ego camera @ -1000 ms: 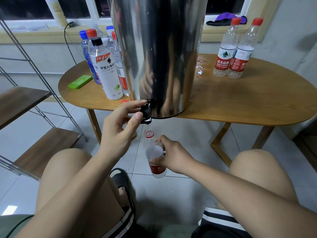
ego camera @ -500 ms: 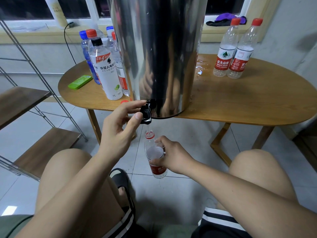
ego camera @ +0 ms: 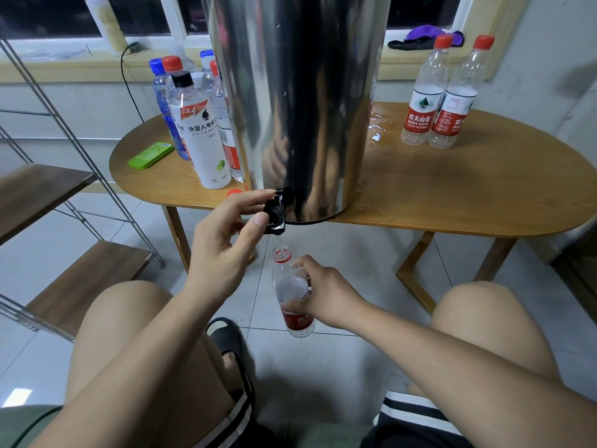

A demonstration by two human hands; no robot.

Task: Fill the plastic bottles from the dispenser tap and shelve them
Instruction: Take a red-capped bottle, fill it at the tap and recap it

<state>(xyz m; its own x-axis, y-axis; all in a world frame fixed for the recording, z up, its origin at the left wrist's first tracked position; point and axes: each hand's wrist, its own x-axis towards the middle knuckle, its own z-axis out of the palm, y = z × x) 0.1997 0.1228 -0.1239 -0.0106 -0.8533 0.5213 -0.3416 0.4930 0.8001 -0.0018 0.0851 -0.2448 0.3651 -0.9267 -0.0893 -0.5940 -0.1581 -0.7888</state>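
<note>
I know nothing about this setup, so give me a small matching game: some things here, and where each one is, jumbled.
1. open clear plastic bottle with red label
2. flat green box
3. purple cloth
4. black tap

A. on the windowsill
B. pinched by the left hand
C. held by the right hand
D. on the wooden table

Pairs: 1-C, 2-D, 3-A, 4-B
</note>
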